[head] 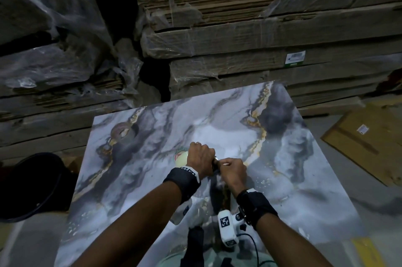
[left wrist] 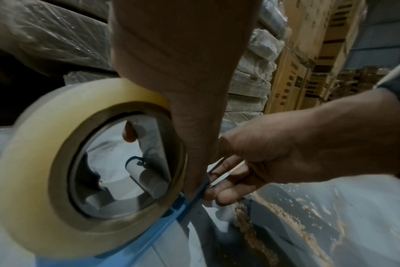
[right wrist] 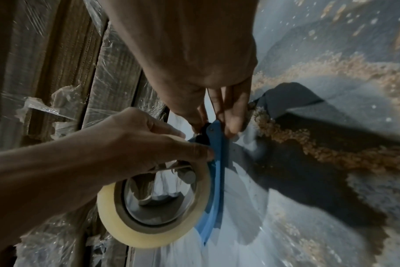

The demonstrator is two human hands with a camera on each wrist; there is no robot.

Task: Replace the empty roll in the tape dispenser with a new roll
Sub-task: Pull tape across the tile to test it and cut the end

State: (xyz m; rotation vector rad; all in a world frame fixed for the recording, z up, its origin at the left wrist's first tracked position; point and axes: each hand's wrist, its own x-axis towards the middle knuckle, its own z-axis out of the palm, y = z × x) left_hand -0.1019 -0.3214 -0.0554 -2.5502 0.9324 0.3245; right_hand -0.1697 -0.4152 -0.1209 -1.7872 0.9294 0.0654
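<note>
A roll of clear tape (left wrist: 46, 162) is seated on the hub of a blue tape dispenser (right wrist: 213, 182), which is held near the middle of a marble-patterned table (head: 282, 169). In the right wrist view the dispenser's long axis is seen running from the fingers down past the roll, its flat blue side plate lying just beside the roll's edge. The roll stands on edge, its open core facing the left wrist camera, with a grey roller visible through it.

The table is surrounded by stacks of flattened cardboard (head: 239, 34) wrapped in plastic film, and the room is dimly lit. A second object, round and blurred, lies toward the table's far left corner.

The left hand (head: 201, 158) is curled over the roll and dispenser, gripping them from above. The right hand (head: 232, 169) is brought close beside it, its fingertips (right wrist: 231, 124) pinching the dispenser's narrow blue end.
</note>
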